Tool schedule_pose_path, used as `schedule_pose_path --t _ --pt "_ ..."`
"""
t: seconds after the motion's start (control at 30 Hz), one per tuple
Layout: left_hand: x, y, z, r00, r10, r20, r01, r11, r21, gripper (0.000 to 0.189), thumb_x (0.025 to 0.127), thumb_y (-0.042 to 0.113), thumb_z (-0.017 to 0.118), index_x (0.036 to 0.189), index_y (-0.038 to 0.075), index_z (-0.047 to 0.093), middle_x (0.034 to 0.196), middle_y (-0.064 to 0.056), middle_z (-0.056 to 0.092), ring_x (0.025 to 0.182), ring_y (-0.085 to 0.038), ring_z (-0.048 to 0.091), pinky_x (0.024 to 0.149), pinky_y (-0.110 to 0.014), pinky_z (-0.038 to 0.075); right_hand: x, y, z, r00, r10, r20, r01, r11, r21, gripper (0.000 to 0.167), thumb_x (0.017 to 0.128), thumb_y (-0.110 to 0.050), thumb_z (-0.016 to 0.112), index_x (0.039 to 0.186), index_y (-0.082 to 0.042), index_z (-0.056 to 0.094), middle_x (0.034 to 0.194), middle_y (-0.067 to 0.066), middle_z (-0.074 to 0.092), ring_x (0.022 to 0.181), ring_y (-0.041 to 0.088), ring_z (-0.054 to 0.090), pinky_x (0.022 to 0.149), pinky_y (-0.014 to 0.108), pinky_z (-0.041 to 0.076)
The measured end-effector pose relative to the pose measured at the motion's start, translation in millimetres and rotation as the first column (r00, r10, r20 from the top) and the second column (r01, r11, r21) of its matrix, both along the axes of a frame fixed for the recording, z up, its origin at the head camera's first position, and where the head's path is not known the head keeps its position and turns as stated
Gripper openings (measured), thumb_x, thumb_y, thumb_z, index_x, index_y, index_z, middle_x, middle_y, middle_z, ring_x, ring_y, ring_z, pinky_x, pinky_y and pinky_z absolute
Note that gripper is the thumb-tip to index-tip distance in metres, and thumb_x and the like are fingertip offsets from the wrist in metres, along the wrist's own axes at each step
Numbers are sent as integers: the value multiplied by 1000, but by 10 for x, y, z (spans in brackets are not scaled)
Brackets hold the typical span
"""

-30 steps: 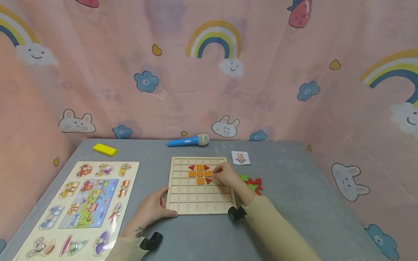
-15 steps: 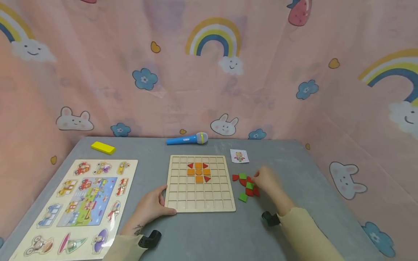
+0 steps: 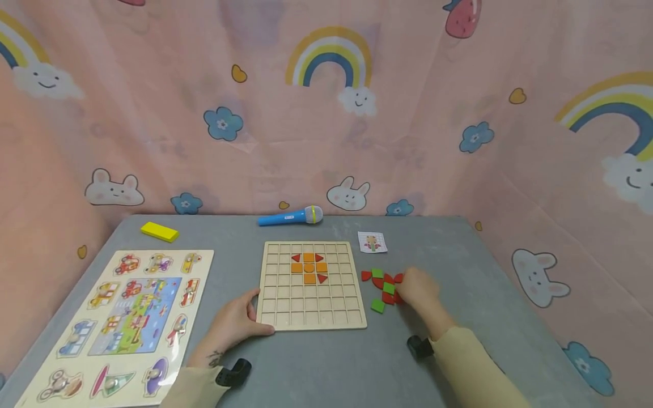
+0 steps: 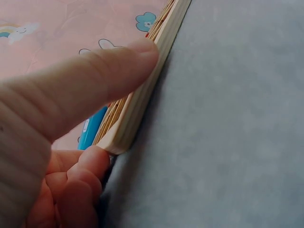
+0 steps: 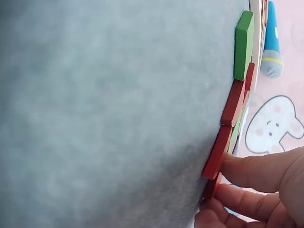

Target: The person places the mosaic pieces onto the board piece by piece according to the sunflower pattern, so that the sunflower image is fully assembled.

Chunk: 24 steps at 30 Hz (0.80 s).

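A wooden grid board [image 3: 311,300] lies mid-table, with several orange tiles [image 3: 309,278] and 3 red triangles [image 3: 296,258] set in its upper cells. My left hand [image 3: 232,322] holds its near left corner, the thumb along the front edge and the fingers curled at the side. To the right of the board is a loose pile of red and green tiles [image 3: 377,306]. At the pile's right side, my right hand [image 3: 419,292] pinches a red tile [image 5: 211,187] between thumb and finger; the thumb also touches a neighbouring red tile [image 5: 218,152]. The hand partly hides these pieces in the head view.
A small printed pattern card [image 3: 372,242] lies beyond the pile. Behind the board is a blue toy microphone [image 3: 289,217]. On the left are a vehicle peg puzzle [image 3: 199,258] and a yellow block [image 3: 160,231]. A pink printed curtain [image 3: 275,141] surrounds the table's back and sides.
My right hand has moved from the board's right half to the tile pile, then lowered slightly onto its right side. My left hand stays at the board's corner.
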<state>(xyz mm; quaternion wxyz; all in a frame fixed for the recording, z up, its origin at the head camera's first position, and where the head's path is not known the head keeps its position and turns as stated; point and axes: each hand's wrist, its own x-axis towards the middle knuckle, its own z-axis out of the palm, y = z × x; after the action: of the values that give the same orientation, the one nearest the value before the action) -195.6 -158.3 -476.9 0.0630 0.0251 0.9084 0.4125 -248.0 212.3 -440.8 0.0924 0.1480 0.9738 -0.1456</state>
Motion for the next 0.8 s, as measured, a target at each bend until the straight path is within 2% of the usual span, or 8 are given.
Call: schedule_pose_path --t 0.2,0.37,0.47,0.53,0.57,0.63,0.7,0.8 --pt "0 -2 -3 1000 12 8 -12 1000 0 97 50 27 90 134 2 46 62 0 51 51 -13 42 48 -26 31 13 3 17 999 25 -32 -27 998 -64 12 78 -13 61 79 -1 58 67 8 51 60 21 48 50 28 37" --pt "5 -2 -3 1000 7 0 -7 1000 -3 96 50 27 90 133 2 47 61 0 51 51 -13 43 48 -26 31 -8 -84 138 998 62 -12 -63 992 -107 7 75 -8 61 72 -5 55 65 6 49 58 21 47 49 29 35" --pt "3 -8 2 1000 10 0 -10 1000 -5 95 50 27 90 132 2 47 61 0 51 51 -13 43 48 -26 31 -78 -249 258 990 141 -7 -141 981 -134 8 79 -12 64 76 -7 59 71 5 53 64 20 48 52 29 37" --pt "1 -14 8 1000 14 2 -14 1000 -3 96 50 27 90 133 2 47 62 0 51 52 -13 43 48 -26 31 -144 -412 332 972 231 -43 -235 960 -153 8 81 -14 66 78 -8 62 75 4 56 66 19 49 55 30 39" --pt "-1 -16 10 1000 15 3 -15 1000 -2 96 50 27 90 133 2 47 62 0 51 52 -13 43 48 -27 31 -172 -512 367 957 282 -71 -291 942 -170 8 82 -13 66 78 -8 63 75 4 56 65 18 49 55 30 39" --pt "-3 -19 13 1000 14 2 -14 1000 -2 96 50 27 89 133 2 47 62 0 51 52 -13 43 48 -27 31 -232 -721 408 905 404 -130 -422 889 -176 6 83 -11 67 79 -9 63 77 3 57 67 17 50 59 29 42" --pt "0 -16 14 1000 12 4 -12 1000 -2 96 51 27 89 133 1 47 62 0 51 52 -13 43 48 -27 32 -276 -933 423 835 525 -166 -548 822 -157 4 84 -5 65 80 -7 64 79 3 60 70 16 52 64 30 45" --pt "4 0 13 1000 8 5 -8 1000 -2 95 51 28 89 132 2 47 62 0 51 52 -13 43 48 -26 32 -325 -1231 425 734 664 -139 -678 724 -123 10 85 0 60 86 -6 68 87 3 64 80 16 55 74 32 47"
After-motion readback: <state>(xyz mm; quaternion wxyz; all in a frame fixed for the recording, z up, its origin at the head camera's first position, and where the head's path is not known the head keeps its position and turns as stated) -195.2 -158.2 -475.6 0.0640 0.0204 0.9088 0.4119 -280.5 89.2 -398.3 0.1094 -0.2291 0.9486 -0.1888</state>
